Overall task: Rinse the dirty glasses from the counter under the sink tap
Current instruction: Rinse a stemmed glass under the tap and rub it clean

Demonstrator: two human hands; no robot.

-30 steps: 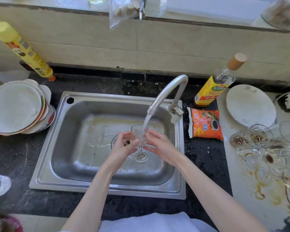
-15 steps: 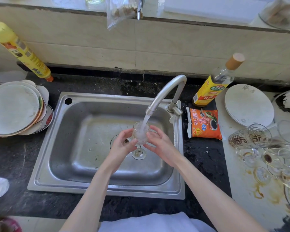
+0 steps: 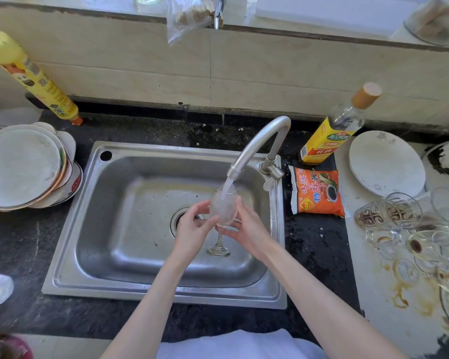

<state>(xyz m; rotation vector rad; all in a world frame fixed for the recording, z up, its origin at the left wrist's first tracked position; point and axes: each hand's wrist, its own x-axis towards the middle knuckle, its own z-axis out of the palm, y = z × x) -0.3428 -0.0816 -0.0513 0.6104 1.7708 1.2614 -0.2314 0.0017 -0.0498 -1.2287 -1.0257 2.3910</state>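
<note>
While water runs, left hand (image 3: 192,229) and right hand (image 3: 249,229) around stemmed glass (image 3: 223,208) over steel sink (image 3: 94,229) (black speckled counter (image 3: 314,244))

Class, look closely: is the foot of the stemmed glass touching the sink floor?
Cannot tell. The head view shows the stemmed glass gripped by both hands under the tap; looking down, any gap above the sink is hidden.

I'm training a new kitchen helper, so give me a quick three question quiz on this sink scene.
1. True or false: water from the tap runs into the stemmed glass.
2. Which hands hold its bowl? A) left only B) right only C) both
3. Which side of the sink holds the dirty glasses?

Key: 1 true. 2 C, the left hand and the right hand. 3 the right.
</note>
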